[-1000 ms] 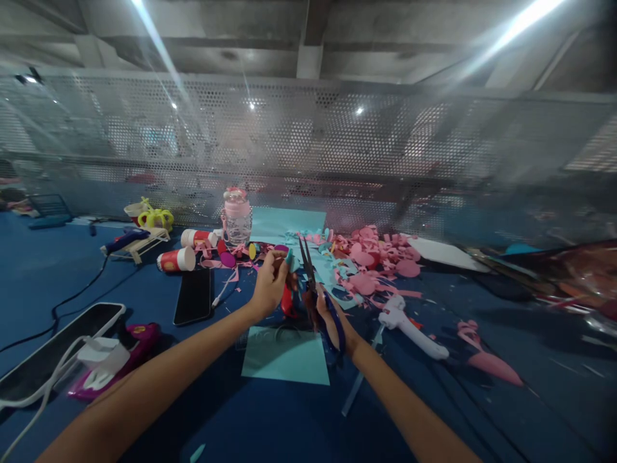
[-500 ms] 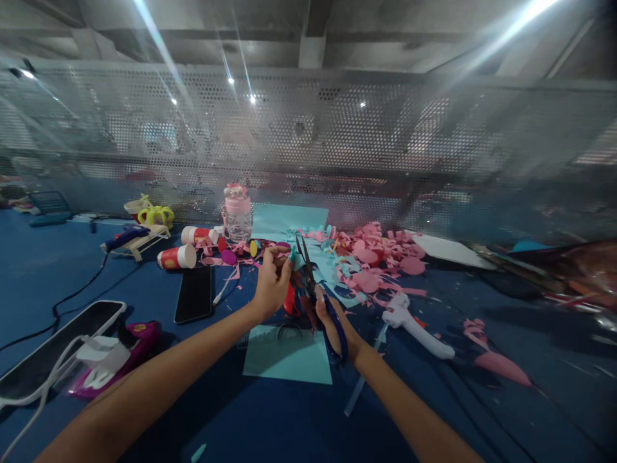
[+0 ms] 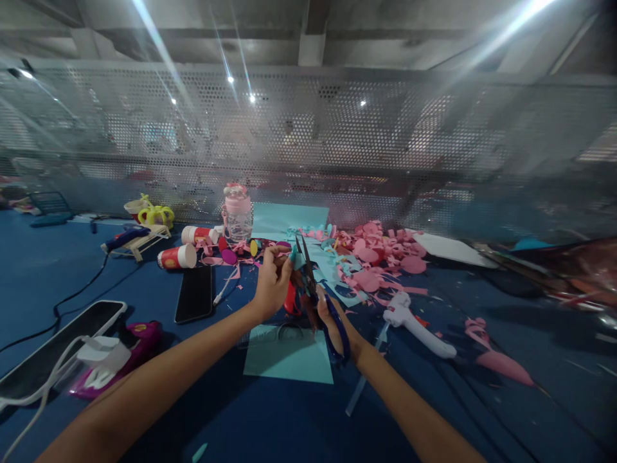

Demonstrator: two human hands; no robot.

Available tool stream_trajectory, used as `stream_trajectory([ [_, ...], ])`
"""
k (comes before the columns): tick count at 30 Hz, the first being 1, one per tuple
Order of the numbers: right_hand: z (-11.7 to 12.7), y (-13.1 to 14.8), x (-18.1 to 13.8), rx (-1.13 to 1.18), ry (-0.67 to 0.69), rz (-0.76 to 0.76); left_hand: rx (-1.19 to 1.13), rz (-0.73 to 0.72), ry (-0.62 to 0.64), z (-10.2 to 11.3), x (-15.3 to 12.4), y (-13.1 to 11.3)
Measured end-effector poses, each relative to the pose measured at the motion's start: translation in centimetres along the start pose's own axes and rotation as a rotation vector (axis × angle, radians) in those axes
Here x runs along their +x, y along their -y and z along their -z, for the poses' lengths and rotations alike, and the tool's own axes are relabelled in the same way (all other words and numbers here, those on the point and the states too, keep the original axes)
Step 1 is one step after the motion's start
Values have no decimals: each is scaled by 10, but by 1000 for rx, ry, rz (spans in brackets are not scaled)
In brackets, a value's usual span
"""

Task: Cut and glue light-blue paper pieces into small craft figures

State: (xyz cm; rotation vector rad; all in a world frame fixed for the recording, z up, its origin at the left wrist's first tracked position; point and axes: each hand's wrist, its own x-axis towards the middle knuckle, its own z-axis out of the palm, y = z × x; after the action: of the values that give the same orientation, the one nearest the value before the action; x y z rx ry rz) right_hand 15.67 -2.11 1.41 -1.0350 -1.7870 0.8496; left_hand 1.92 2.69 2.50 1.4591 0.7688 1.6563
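My left hand [image 3: 274, 283] pinches a small teal paper piece [image 3: 295, 257] between thumb and fingers. Close to its right, my right hand [image 3: 337, 325] is wrapped round the dark blue handles of a pair of scissors [image 3: 309, 265]. The blades point up and away, slightly parted, beside the teal piece; whether they touch it I cannot tell. Under both hands lies a teal paper sheet [image 3: 289, 360] on the blue table. A red object [image 3: 290, 299] shows between the hands, partly hidden.
Pink paper scraps [image 3: 376, 254] heap behind my right hand. A white glue gun [image 3: 419, 328] lies to the right. Left of my hands are a phone [image 3: 194, 294], paper cups [image 3: 177, 257] and a pink-lidded bottle [image 3: 238, 215]. A perforated metal screen [image 3: 385, 141] stands behind.
Almost nothing differs. The teal piece shows slightly more beside the blades, and the scissor handles sit a touch further right.
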Motion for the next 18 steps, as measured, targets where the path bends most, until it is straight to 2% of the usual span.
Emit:
stream_trajectory([
  [6, 0, 0, -1, -2, -12, -19, -16, 4, 5, -1, 0, -1],
  [18, 0, -5, 2, -38, -4, 40, 26, 1, 7, 0, -1, -3],
])
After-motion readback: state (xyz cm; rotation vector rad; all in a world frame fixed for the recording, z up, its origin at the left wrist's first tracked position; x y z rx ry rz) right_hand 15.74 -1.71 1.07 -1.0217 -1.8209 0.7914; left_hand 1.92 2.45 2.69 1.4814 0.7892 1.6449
